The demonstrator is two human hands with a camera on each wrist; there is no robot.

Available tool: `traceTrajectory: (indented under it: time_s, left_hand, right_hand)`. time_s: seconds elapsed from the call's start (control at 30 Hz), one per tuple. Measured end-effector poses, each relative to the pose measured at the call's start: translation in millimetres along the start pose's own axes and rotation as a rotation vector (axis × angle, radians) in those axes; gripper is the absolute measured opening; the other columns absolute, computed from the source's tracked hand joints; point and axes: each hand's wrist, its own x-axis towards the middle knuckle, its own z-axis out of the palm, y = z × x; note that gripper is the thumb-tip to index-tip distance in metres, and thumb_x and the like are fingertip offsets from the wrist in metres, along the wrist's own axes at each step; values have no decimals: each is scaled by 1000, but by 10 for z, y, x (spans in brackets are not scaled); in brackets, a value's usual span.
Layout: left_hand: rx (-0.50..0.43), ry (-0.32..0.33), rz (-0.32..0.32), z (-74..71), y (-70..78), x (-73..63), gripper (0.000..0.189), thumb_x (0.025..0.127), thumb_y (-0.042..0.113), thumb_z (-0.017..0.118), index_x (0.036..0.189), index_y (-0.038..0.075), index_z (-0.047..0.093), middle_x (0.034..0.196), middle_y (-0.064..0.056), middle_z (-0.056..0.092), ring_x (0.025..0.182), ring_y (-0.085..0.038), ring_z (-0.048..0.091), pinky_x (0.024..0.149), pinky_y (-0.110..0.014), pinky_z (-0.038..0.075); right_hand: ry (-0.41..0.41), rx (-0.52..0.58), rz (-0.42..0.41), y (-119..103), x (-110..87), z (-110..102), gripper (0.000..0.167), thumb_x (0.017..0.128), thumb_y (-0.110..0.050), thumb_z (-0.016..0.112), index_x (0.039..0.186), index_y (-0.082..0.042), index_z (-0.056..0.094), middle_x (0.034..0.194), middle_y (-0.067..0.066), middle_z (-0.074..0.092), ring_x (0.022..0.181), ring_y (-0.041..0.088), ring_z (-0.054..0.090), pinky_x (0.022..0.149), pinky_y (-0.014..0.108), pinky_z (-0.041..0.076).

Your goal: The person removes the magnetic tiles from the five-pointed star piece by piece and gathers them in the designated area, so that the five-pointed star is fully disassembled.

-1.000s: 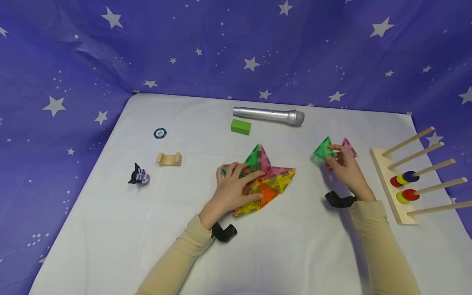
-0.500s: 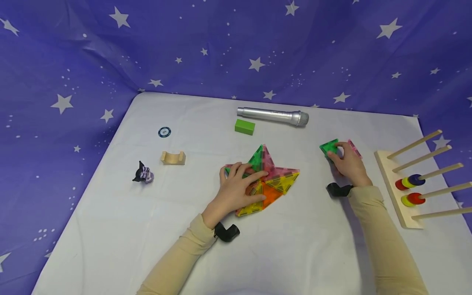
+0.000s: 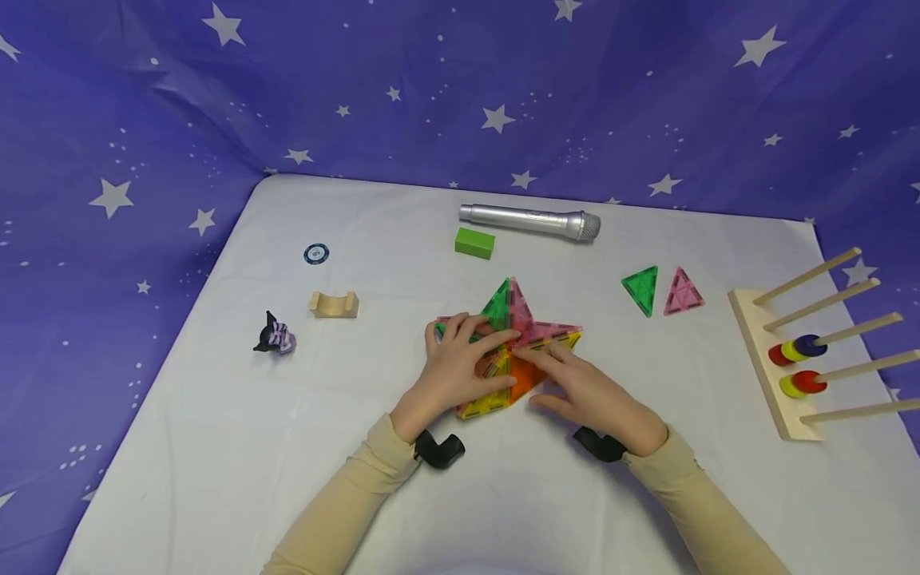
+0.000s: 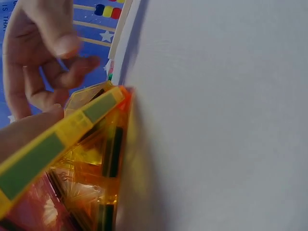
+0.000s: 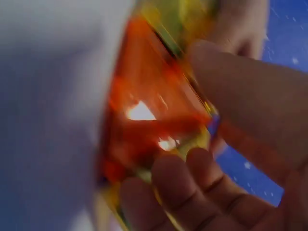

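A star-like build of see-through magnetic tiles (image 3: 523,315) in pink, green, yellow and orange lies mid-table. My left hand (image 3: 454,366) holds it from the left, fingers bent over the far tiles and thumb across the near yellow ones. In the left wrist view a yellow tile (image 4: 67,137) tilts up, its edge facing the camera. My right hand (image 3: 592,395) reaches in from the right, fingers extended and apart, fingertips at the yellow tile on the right. Beside it, an orange tile (image 5: 154,96) shows in the right wrist view. My palms hide some of the build.
A loose green triangle (image 3: 642,289) and pink triangle (image 3: 683,293) lie at right, near a wooden peg stand (image 3: 769,359) with rings. Behind are a silver microphone (image 3: 528,220) and green block (image 3: 474,243). Left are a chip (image 3: 316,254), wooden cradle (image 3: 334,305) and small figurine (image 3: 275,335).
My right hand has set the green triangle down beside the pink one, let go, and moved left to the build. The left hand has stayed on the tiles.
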Motion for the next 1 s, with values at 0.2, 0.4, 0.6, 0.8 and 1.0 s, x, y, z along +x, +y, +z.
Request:
traceTrajectory:
  time_s: [0.2, 0.4, 0.6, 0.8, 1.0]
  left_hand:
    - [-17, -81, 30, -60, -32, -9, 70, 73, 64, 59, 136, 40, 39, 134, -4, 36, 125, -28, 21, 90, -57, 12]
    - [-26, -136, 55, -104, -74, -10, 75, 72, 63, 61, 138, 39, 34, 134, -1, 35, 126, -26, 18, 91, -55, 12]
    - [-38, -129, 48, -106, -75, -4, 72, 74, 61, 61, 137, 39, 36, 133, -1, 36, 126, -25, 19, 91, -54, 13]
    - [-20, -134, 38, -106, -76, -5, 72, 73, 62, 61, 137, 41, 35, 133, 1, 36, 126, -24, 19, 91, -53, 13]
    - [-25, -131, 39, -96, -79, -5, 73, 73, 62, 61, 137, 42, 34, 134, 1, 35, 127, -24, 18, 91, -53, 12]
  right_hand:
    - [44, -79, 33, -19, 23, 191, 69, 74, -14, 76, 133, -14, 42, 103, 5, 43, 69, 12, 47, 65, 27, 44]
    - [133, -121, 3, 2, 45, 258, 71, 72, -6, 76, 133, -15, 42, 100, 7, 43, 69, 15, 48, 63, 29, 47]
    - [183, -133, -14, 3, 75, 280, 64, 69, -3, 78, 124, -11, 46, 109, 12, 45, 80, 21, 54, 67, 33, 49]
    - [212, -137, -61, 39, 17, 283, 49, 72, -9, 77, 113, -9, 50, 110, 6, 49, 90, 20, 55, 74, 34, 48]
    - [271, -99, -144, 116, -71, 189, 31, 75, -8, 72, 103, -8, 57, 97, 0, 59, 90, 15, 55, 75, 35, 46]
